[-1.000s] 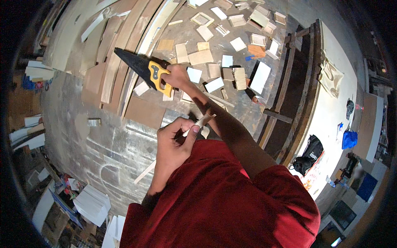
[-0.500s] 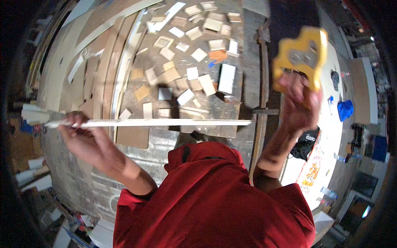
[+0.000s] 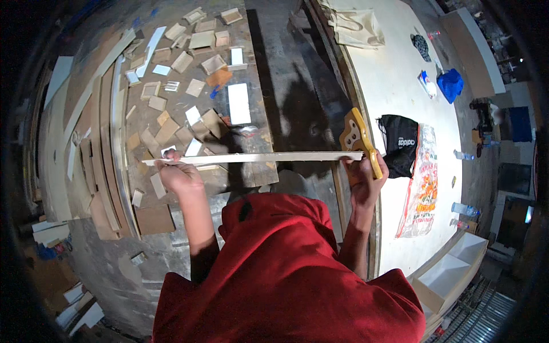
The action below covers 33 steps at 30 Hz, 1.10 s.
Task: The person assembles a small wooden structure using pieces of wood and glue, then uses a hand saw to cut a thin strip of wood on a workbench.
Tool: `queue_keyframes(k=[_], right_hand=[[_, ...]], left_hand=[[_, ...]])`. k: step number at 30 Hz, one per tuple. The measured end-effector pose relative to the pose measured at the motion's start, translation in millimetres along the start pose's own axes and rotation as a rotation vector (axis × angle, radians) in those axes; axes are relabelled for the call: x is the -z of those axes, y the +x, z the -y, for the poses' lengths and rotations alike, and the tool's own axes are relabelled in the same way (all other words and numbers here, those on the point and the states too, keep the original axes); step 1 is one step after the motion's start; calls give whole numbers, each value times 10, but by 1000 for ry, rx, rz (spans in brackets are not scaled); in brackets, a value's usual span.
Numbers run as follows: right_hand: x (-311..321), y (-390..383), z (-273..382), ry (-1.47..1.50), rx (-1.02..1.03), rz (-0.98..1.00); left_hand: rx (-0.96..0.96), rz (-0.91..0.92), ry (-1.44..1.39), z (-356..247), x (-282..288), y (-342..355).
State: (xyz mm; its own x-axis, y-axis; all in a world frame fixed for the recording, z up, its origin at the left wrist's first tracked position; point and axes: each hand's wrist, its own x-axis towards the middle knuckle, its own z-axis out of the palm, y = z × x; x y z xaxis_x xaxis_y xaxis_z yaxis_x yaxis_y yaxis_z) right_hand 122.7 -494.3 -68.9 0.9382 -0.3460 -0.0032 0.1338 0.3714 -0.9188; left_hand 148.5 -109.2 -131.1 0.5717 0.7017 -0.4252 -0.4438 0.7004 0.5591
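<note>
A long, narrow pale wooden strip lies level across the view in front of my chest. My left hand is closed around it near its left end, thumb on top. My right hand grips the yellow handle of a handsaw, and its fingers also meet the strip's right end. The saw's dark blade points away from me and is hard to make out against the dark floor. Beneath the strip, the worktable carries many small wood offcuts.
Long boards lie along the left. On the right, a white-topped table bears a beige cloth bag, a black drawstring bag, a printed plastic sack and a blue bundle. A white open box stands at lower right.
The saw has come down and inward, bringing my right hand to the strip's right end. My left hand and the strip have shifted right in the view, which has itself turned rightward.
</note>
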Motion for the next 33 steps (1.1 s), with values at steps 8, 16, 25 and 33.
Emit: queue_keyframes(k=[8,16,25,33], right_hand=[[498,146,-178,-334,-195,-220],[1324,275,-1265,-466,-512,66],[1579,232,-2174,-328,-618,124],[1833,152,-2723,-475,-644,149]], left_hand=[[-28,-263,232,850,742,-311],[62,-447,671,979,2354,-457],[249,-203,1063,937,2883,-220],[-462,177,1562,1350,2111,-506]])
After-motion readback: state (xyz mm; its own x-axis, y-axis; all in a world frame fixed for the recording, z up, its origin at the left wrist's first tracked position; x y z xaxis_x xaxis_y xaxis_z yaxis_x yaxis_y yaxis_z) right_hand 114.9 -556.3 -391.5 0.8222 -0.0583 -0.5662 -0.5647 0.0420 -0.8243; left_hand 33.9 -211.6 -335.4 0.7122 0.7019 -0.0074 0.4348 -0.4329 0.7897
